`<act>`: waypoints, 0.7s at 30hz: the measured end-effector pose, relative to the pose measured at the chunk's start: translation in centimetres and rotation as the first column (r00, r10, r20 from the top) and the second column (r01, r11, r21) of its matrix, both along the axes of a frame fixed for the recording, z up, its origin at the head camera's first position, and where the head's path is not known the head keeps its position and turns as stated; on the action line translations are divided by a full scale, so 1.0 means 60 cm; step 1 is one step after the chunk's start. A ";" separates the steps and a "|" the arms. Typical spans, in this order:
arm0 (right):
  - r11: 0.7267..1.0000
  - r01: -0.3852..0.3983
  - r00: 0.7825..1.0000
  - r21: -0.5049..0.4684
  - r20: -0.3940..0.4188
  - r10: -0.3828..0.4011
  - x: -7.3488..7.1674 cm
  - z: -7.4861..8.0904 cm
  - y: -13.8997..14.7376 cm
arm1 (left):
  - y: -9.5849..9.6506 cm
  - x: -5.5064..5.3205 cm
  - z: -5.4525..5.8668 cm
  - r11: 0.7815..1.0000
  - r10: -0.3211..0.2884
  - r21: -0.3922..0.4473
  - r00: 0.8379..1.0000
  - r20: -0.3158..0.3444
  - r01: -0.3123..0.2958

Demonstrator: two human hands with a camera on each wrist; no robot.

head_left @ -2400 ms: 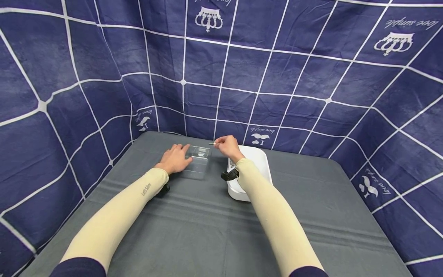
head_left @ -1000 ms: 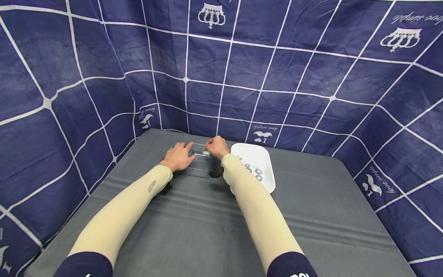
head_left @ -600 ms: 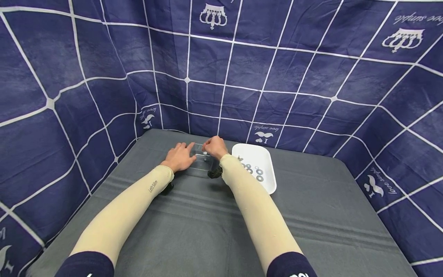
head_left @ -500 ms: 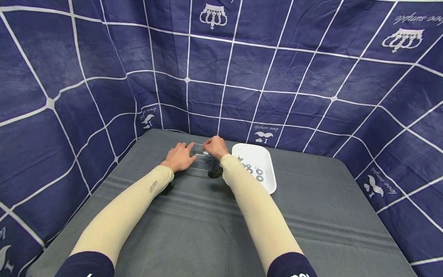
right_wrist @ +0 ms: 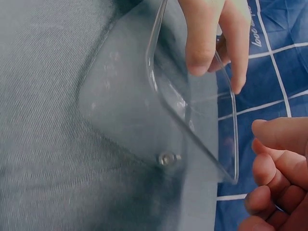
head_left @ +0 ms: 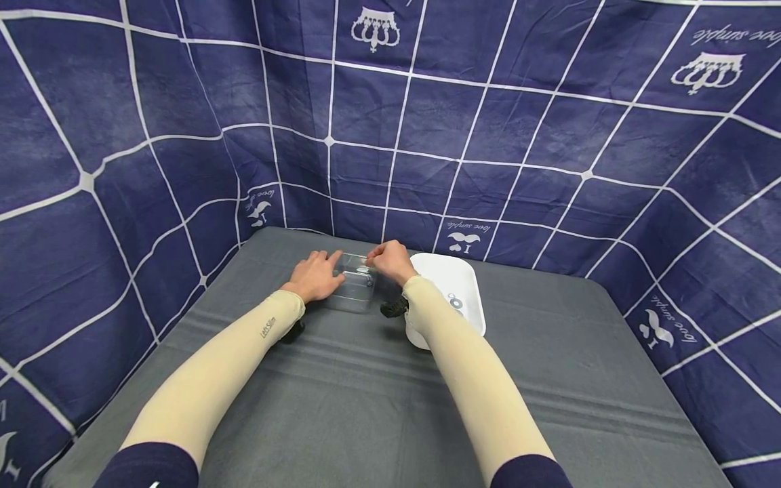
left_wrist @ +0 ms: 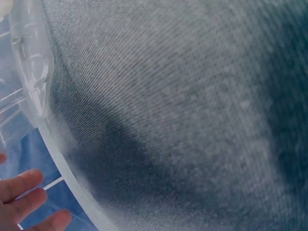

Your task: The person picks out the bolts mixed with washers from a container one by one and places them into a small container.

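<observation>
A clear plastic box [head_left: 350, 288] with a divider across it sits on the table's far left part. My left hand [head_left: 311, 276] touches the box's left side, thumb and fingers spread. Some of its fingers [left_wrist: 31, 202] show at the lower left of the left wrist view. Over the box's right rim is my right hand [head_left: 392, 261]; in the right wrist view its fingers are loosely curled, with nothing between them and the thumb. A small metal piece [right_wrist: 167, 159], round-ended like a bolt, lies inside the box, its kind not fully clear.
A white tray [head_left: 466, 278] stands right of the box, partly under my right forearm, with grey washers [head_left: 455, 303] in it. Grey cloth covers the table [head_left: 342, 393]. A blue gridded curtain [head_left: 488, 135] rises behind and at both sides.
My right hand carried a thin metal piece from beside the tray to the box and let it go there. Since then it has drawn back slightly to the right. The left hand has stayed put.
</observation>
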State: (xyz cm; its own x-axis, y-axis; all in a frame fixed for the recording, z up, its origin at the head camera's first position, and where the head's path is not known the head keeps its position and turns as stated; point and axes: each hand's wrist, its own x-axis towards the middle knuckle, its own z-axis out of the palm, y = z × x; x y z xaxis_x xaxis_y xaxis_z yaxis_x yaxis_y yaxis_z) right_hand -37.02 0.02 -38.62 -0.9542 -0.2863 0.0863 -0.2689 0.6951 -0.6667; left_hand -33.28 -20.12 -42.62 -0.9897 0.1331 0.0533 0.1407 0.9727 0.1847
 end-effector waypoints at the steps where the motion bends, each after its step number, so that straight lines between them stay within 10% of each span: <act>1: 1.000 0.002 1.000 -0.001 -0.003 -0.002 0.000 0.000 0.004 | 0.000 0.000 0.001 1.000 -0.003 -0.004 1.000 0.000 0.003; 21: 0.996 0.005 1.000 -0.094 -0.001 -0.006 0.002 0.000 0.080 | 0.001 -0.006 0.005 1.000 -0.021 0.018 1.000 0.006 0.021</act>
State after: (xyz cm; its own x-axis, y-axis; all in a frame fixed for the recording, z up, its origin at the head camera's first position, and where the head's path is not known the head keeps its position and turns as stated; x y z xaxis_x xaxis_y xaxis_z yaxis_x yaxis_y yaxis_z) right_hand -36.90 4.84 -38.63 -0.9556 -0.2716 0.1143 -0.2664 0.6306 -0.7290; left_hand -33.63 -20.09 -42.31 -0.9870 0.1526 0.0497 0.1596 0.9661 0.2028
